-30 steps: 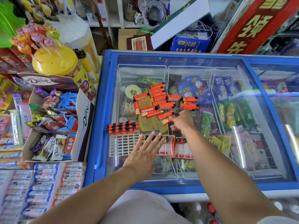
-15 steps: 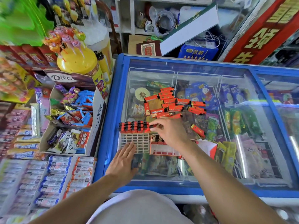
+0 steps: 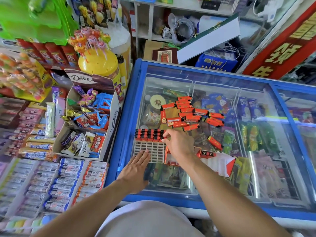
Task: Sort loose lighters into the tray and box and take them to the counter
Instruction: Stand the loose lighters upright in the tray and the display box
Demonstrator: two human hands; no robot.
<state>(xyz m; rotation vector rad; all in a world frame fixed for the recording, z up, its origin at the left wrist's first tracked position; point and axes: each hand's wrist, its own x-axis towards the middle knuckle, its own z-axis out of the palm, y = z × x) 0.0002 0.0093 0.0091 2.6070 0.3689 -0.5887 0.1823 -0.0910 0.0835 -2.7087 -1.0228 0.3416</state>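
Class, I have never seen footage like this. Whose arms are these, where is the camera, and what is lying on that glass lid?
There is no machine here: these are a person's two bare arms, filmed by a wide-angle camera worn on the head, looking down. They stand at a blue chest freezer with a glass lid. On the glass lie a pile of loose orange lighters, a white grid tray with its far rows filled, and an open red box. The left hand rests flat at the tray's near edge. The right hand pinches something small at the tray's filled row, seemingly a lighter.
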